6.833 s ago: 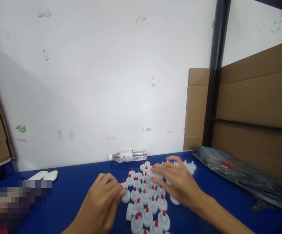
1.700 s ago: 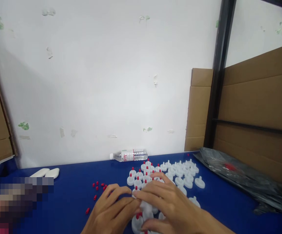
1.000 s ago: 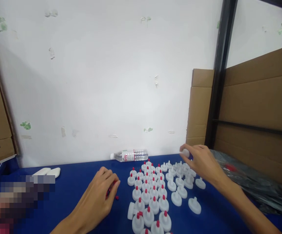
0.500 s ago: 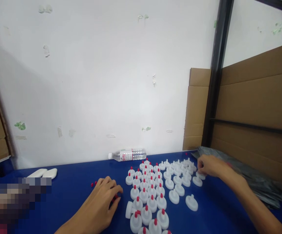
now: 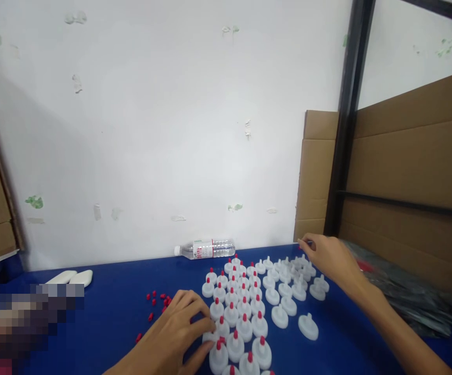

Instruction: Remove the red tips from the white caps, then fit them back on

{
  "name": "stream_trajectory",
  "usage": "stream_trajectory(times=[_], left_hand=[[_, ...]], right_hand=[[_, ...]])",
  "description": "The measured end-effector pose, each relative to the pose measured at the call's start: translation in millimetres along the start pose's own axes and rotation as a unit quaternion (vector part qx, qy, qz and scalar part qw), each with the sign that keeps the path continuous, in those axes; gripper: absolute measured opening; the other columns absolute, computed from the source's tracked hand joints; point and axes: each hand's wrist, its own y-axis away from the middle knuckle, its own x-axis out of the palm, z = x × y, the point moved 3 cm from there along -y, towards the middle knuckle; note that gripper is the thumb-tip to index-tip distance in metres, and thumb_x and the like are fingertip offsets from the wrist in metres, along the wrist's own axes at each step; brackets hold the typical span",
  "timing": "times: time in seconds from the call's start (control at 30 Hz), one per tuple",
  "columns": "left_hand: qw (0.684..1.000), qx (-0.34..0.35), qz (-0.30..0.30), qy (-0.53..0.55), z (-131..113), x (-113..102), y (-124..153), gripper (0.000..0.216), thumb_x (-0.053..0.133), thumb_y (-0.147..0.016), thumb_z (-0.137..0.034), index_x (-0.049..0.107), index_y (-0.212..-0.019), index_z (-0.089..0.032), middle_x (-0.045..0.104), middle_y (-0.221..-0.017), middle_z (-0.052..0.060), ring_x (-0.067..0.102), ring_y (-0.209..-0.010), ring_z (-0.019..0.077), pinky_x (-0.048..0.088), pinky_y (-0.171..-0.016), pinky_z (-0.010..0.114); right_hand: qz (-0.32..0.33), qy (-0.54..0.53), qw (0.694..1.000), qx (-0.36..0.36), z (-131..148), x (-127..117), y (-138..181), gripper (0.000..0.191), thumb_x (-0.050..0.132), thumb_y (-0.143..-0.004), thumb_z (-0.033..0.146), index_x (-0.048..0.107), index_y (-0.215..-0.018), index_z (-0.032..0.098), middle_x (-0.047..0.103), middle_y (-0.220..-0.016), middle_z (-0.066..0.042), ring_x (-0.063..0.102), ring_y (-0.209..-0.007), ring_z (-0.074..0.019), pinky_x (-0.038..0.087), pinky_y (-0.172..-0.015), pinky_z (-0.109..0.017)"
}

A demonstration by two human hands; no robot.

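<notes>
Our left hand (image 5: 186,325) has moved to the tipped lid (image 5: 207,338), fingers astride it; our right hand (image 5: 329,256) is at the far red cap (image 5: 299,247) by the wall (image 5: 151,130). Can't tell if either's pinching.

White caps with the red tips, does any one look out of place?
Yes. At the fingertips of the left hand, one tipped-over cap lies on its side, while neighboring caps stand upright.

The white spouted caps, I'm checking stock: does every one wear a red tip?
No, the white spouted caps in the right-hand group have bare spouts.
</notes>
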Motion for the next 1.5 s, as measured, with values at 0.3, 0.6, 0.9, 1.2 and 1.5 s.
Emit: stream_trajectory(times=[0.3,0.6,0.9,1.2,1.5], left_hand=[[0.996,-0.08,0.038,-0.016,20.3,-11.7,1.4,0.005,0.065,-0.096,-0.02,0.066,-0.099,-0.025,0.068,-0.095,0.0,0.062,-0.092,0.0212,0.045,-0.092,0.039],[0.997,-0.051,0.042,-0.045,12.5,-0.3,10.5,0.03,0.063,-0.088,-0.008,0.067,-0.111,-0.028,0.066,-0.107,0.002,0.062,-0.102,0.0235,0.043,-0.102,0.044],[0.999,-0.031,0.004,-0.027,6.0,-12.8,-3.8,0.02,0.048,-0.102,-0.011,0.063,-0.103,-0.023,0.068,-0.101,0.003,0.059,-0.093,0.0205,0.046,-0.088,0.036],[0.998,-0.051,-0.018,-0.012,11.6,-3.6,3.9,0.01,0.053,-0.106,-0.021,0.061,-0.11,-0.024,0.065,-0.096,0.002,0.059,-0.088,0.0208,0.048,-0.08,0.034],[0.982,0.007,-0.177,-0.062,3.6,-15.0,1.4,0.015,0.046,-0.108,-0.016,0.057,-0.099,-0.02,0.057,-0.083,0.002,0.054,-0.068,0.0144,0.046,-0.061,0.025]], right_hand=[[-0.016,-0.021,0.999,-0.042,6.8,7.9,1.5,0.029,0.047,-0.099,0.038,0.073,-0.092,0.025,0.074,-0.075,-0.005,0.068,-0.068,-0.0252,0.033,-0.058,-0.031],[-0.015,-0.031,0.997,-0.062,9.3,10.8,2.6,0.031,0.047,-0.099,0.04,0.073,-0.09,0.025,0.072,-0.071,-0.004,0.067,-0.064,-0.0236,0.032,-0.056,-0.03],[-0.007,-0.045,0.995,-0.085,14.1,8.9,4.0,0.032,0.046,-0.099,0.04,0.07,-0.087,0.024,0.071,-0.068,-0.003,0.066,-0.063,-0.0225,0.033,-0.058,-0.03],[-0.034,-0.068,0.992,-0.105,18.0,6.3,5.9,0.031,0.048,-0.097,0.04,0.07,-0.083,0.025,0.068,-0.062,-0.002,0.062,-0.057,-0.0217,0.032,-0.056,-0.03],[-0.125,-0.141,0.959,-0.213,49.6,-16.7,25.5,0.033,0.049,-0.103,0.049,0.068,-0.113,0.025,0.075,-0.098,-0.005,0.068,-0.09,-0.0244,0.045,-0.084,-0.037]])
